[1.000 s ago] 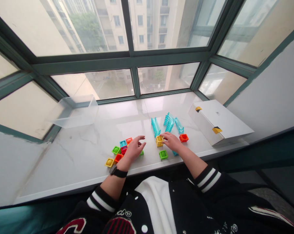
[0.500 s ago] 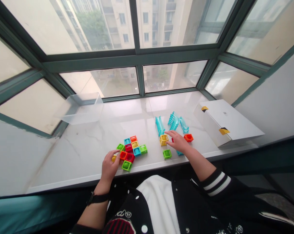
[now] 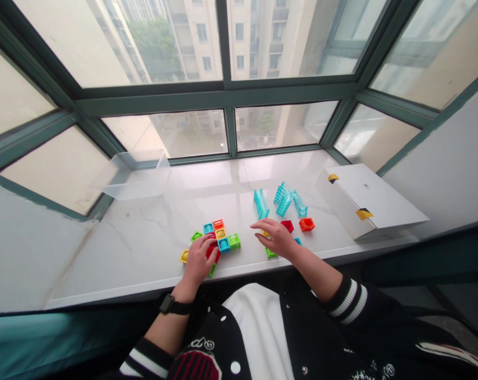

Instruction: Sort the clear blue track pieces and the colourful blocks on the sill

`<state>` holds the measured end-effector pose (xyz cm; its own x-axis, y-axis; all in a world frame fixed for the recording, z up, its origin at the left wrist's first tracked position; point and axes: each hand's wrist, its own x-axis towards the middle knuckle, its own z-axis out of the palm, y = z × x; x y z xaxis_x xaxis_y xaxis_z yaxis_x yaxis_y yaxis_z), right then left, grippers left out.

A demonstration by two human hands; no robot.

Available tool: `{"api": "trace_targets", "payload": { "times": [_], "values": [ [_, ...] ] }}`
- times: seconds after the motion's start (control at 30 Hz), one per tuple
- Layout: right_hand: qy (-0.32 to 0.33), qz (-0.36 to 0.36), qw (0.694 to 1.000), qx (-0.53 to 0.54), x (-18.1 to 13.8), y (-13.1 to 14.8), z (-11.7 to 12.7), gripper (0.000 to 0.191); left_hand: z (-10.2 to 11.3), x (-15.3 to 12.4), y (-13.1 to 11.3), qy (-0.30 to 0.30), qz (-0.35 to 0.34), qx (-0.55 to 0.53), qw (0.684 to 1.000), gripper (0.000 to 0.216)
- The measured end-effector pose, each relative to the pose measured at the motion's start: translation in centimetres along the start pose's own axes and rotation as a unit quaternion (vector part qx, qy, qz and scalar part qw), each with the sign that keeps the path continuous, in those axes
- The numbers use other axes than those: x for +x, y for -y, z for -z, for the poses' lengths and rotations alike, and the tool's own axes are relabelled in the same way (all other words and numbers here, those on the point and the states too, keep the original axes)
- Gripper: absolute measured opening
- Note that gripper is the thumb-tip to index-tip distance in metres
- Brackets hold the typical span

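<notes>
At lower centre, the left hand (image 3: 199,259) bends over the block cluster (image 3: 223,244); whether its grip holds one is hidden. Rightward, the right hand (image 3: 277,240) has a parted, seemingly unladen grip, the yellow block (image 3: 265,233) partly hidden beneath. Beyond, the turquoise track (image 3: 260,203) points lengthwise towards the window (image 3: 286,126).

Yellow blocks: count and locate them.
3 visible: leftmost block by the left hand; middle block beside a blue block; rightmost block mostly behind the right hand. More may be hidden.
</notes>
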<state>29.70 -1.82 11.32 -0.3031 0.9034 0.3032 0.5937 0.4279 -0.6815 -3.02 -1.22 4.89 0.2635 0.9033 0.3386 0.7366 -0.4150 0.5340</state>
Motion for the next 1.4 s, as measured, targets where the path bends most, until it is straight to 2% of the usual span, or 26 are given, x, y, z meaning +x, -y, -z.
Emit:
{"api": "trace_targets", "payload": {
  "times": [0.1, 0.2, 0.43, 0.53, 0.73, 0.9, 1.03, 1.1, 1.17, 1.23, 1.3, 1.4],
  "values": [
    [0.09, 0.013, 0.996, -0.013, 0.6, 0.4, -2.3, 0.043, -1.7, 1.0, 0.2, 0.015, -0.013, 0.019, 1.0, 0.029],
    [0.141, -0.014, 0.989, -0.042, 1.2, 0.2, -4.4, 0.057, -3.0, 1.5, 0.5, 0.029, -0.019, 0.029, 0.999, 0.031],
    [0.202, -0.06, 0.972, -0.103, 2.8, -0.9, -8.4, 0.069, -3.6, 1.3, 0.5, 0.039, -0.026, 0.04, 0.998, 0.027],
    [0.218, -0.069, 0.964, -0.132, 3.6, -0.8, -9.5, 0.065, -3.4, 1.4, 0.2, 0.042, -0.02, 0.042, 0.998, 0.027],
    [0.237, -0.111, 0.943, -0.207, 4.3, 0.3, -9.8, 0.04, -3.4, 1.5, 0.1, 0.043, -0.018, 0.052, 0.998, 0.027],
    [0.202, -0.13, 0.948, -0.207, 3.9, 1.1, -8.0, 0.038, -3.7, 1.5, 0.3, 0.046, -0.017, 0.053, 0.997, 0.027],
    [0.128, -0.125, 0.978, -0.106, 3.1, 1.5, -4.9, 0.042, -3.7, 1.5, 0.7, 0.048, -0.019, 0.055, 0.997, 0.029],
    [0.092, -0.126, 0.988, -0.007, 2.6, 1.6, -3.1, 0.046, -3.8, 1.5, 0.9, 0.051, -0.02, 0.055, 0.997, 0.029],
    [0.068, -0.142, 0.981, 0.112, 1.9, 1.5, -1.5, 0.047, -3.7, 1.7, 1.0, 0.056, -0.022, 0.049, 0.997, 0.028],
    [0.061, -0.168, 0.955, 0.238, 1.2, 1.3, -0.1, 0.047, -3.5, 1.9, 0.9, 0.06, -0.018, 0.04, 0.997, 0.029],
    [0.053, -0.193, 0.916, 0.348, 0.5, 1.1, 0.8, 0.049, -3.2, 2.2, 0.2, 0.054, -0.008, 0.023, 0.998, 0.033],
    [0.037, -0.228, 0.862, 0.451, -0.4, 0.7, 1.5, 0.051, -2.2, 2.7, -2.1, 0.039, -0.006, -0.042, 0.998, 0.039]
  ]
}}
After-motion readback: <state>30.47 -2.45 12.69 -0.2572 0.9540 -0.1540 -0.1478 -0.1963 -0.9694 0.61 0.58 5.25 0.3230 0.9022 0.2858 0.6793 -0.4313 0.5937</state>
